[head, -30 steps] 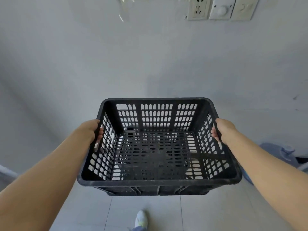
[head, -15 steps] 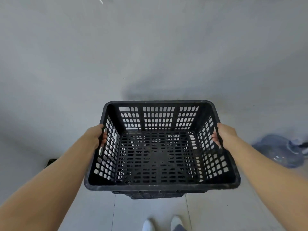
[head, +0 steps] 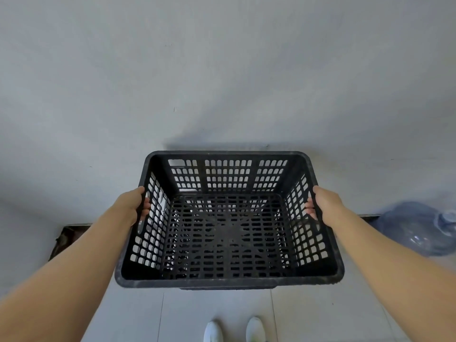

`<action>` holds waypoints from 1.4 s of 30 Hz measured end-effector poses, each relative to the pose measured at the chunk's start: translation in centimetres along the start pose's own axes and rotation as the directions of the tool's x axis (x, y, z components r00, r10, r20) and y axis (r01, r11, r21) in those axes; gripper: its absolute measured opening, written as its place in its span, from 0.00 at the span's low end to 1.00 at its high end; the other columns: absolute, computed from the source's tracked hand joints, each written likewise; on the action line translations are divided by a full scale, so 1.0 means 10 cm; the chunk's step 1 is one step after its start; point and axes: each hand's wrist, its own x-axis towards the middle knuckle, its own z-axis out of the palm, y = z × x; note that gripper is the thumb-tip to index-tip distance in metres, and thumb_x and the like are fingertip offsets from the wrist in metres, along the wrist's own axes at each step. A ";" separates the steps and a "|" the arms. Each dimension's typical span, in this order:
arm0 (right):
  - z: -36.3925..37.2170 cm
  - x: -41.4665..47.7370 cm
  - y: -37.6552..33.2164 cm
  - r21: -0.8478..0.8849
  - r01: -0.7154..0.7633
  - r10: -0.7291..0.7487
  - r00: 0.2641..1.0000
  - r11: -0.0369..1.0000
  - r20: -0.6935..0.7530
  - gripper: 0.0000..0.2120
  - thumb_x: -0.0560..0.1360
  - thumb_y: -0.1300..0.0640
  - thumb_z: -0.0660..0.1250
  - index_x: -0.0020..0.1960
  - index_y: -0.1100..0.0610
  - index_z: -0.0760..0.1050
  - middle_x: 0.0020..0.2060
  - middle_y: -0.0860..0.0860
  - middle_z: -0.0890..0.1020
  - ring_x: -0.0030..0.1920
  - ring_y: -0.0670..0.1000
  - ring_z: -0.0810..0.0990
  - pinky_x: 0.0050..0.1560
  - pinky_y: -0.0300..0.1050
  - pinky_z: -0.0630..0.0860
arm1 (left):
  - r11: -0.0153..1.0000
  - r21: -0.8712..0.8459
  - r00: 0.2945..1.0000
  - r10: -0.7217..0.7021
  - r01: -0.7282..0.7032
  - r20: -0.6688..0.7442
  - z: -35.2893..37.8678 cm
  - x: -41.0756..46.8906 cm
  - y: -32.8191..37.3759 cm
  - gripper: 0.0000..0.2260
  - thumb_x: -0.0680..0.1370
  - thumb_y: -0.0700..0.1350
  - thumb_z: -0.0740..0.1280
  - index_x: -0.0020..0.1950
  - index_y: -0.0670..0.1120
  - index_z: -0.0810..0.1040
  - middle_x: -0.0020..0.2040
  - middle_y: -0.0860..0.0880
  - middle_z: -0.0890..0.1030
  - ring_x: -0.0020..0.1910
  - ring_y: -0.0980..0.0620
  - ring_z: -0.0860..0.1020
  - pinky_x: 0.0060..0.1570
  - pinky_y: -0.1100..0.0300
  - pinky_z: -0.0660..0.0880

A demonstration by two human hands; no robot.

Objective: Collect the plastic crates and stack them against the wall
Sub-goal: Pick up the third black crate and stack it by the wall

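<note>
Head view: a smooth, matte pale-grey wall [head: 222, 70] fills the upper half of the frame, plain apart from a few small scuffs. Below it lies a floor [head: 308, 314] of large light tiles with thin grout lines.

At the centre sits a black plastic crate [head: 229, 283], rectangular with rounded corners and a thick rolled rim. Its sides and bottom are a lattice of small oblong slots, and raised ribs cross diagonally in the base. Its far rim lies close to the wall and casts a soft shadow there. Whether it touches the wall or the floor cannot be told. A dark edge shows just under the near rim.

Two bare forearms reach in from the lower corners. The left hand [head: 132, 206] grips the crate's left side, fingers curled through a handle slot. The right hand [head: 325, 203] grips the right side the same way.

At the right edge a translucent blue water jug [head: 419, 228], rounded and glossy, lies against the wall's foot. A dark skirting strip [head: 71, 233] runs along the wall's base at the left. Two white shoe tips [head: 213, 332] show at the bottom centre.
</note>
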 end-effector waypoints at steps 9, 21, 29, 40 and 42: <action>0.19 0.26 0.03 0.007 -0.028 0.028 0.999 1.000 0.018 0.19 0.79 0.48 0.58 0.53 0.65 0.75 0.35 0.56 0.79 0.29 0.51 0.75 0.29 0.41 0.73 | 1.000 0.003 1.000 -0.024 0.024 0.007 0.11 0.32 -0.01 0.17 0.81 0.51 0.58 0.36 0.43 0.70 0.31 0.47 0.70 0.26 0.51 0.66 0.28 0.60 0.62; 0.29 0.34 -0.01 -0.056 -0.025 0.021 0.998 0.998 -0.066 0.21 0.79 0.46 0.58 0.52 0.64 0.76 0.36 0.56 0.79 0.29 0.51 0.75 0.30 0.41 0.72 | 0.998 0.018 0.997 -0.058 0.057 0.041 0.09 0.39 -0.02 0.18 0.80 0.53 0.57 0.36 0.44 0.70 0.31 0.48 0.71 0.27 0.50 0.67 0.30 0.61 0.63; 0.29 0.28 -0.05 -0.082 -0.035 0.031 0.998 0.996 -0.051 0.20 0.80 0.46 0.56 0.51 0.64 0.75 0.34 0.55 0.77 0.29 0.51 0.73 0.31 0.42 0.71 | 0.998 0.064 1.000 -0.023 0.022 0.020 0.10 0.34 -0.03 0.18 0.81 0.54 0.58 0.37 0.42 0.71 0.33 0.46 0.73 0.28 0.49 0.69 0.30 0.58 0.67; 0.29 0.32 -0.01 -0.115 0.005 -0.013 0.998 0.993 -0.069 0.22 0.80 0.45 0.54 0.52 0.63 0.76 0.35 0.54 0.78 0.29 0.51 0.74 0.31 0.42 0.72 | 0.993 0.082 0.993 -0.088 0.082 0.073 0.00 0.29 -0.01 0.19 0.80 0.55 0.58 0.41 0.41 0.74 0.35 0.46 0.75 0.31 0.49 0.72 0.34 0.56 0.71; 0.31 0.33 -0.03 -0.122 0.012 -0.020 0.998 0.992 -0.062 0.22 0.80 0.45 0.54 0.51 0.62 0.76 0.35 0.54 0.78 0.29 0.51 0.74 0.31 0.41 0.72 | 0.995 0.081 0.996 -0.063 0.058 0.061 0.01 0.30 0.00 0.19 0.81 0.55 0.57 0.40 0.42 0.73 0.35 0.47 0.74 0.30 0.49 0.71 0.32 0.57 0.69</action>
